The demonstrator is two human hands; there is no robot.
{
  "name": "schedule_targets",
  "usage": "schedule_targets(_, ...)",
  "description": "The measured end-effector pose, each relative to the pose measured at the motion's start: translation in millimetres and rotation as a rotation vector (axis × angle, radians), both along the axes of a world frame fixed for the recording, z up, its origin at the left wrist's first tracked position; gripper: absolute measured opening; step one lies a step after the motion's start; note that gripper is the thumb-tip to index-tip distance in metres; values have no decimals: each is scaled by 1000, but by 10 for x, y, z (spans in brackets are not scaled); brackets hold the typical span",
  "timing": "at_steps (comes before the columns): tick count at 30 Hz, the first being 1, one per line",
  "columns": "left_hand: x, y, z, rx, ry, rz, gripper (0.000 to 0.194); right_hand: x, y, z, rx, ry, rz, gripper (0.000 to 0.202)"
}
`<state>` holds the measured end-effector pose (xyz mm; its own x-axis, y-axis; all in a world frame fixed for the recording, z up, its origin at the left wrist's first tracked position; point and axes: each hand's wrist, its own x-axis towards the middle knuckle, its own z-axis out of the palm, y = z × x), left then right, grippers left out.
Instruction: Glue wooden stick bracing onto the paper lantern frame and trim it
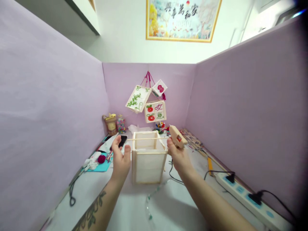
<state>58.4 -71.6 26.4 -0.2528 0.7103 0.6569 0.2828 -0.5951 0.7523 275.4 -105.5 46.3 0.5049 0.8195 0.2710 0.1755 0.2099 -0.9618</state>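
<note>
Chinese writing in two places.
The gold-framed, rectangular wall picture [183,27] shows black 興事萬和家, left to right; the white, pale-wood-edged hanging box [155,112] bears one pink and one green character, which I cannot surely read.

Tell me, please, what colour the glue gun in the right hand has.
The glue gun is pale beige; the head view shows it best.

- Right grip [179,156]: closed on glue gun [177,137].
- Left grip [121,160]: thumb and fingers apart, beside box [149,167].
- Stick [146,139]: roughly level across box top, between both grips.
- Box: upright on surface [130,205].
- Power strip [240,190]: at right, two plugs [255,198] seated.
- Ornaments [155,112]: hung at back panel [122,72].
</note>
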Motion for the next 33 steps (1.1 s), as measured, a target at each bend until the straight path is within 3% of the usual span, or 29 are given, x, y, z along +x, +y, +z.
schedule_targets(3, -53, -23, -75, 149, 56, -10, 51, 249, -32, 15, -32, 12, -13, 42)
schedule_targets(6, -101, -72, -133, 329, 238, 65, 43, 453, -91, 82, -72, -16, 203, 40)
schedule_targets(9, -121, -108, -155, 451, 396, 114, 37, 508, -123, 145, -184, -61, 364, 44)
schedule_targets(12, -132, -120, -165, 514, 474, 107, 32, 477, -109, 147, -227, -87, 370, 51)
schedule_targets(33, -132, -115, -212, 537, 493, 110, 37, 494, -30, 43, -212, -243, 401, 47)
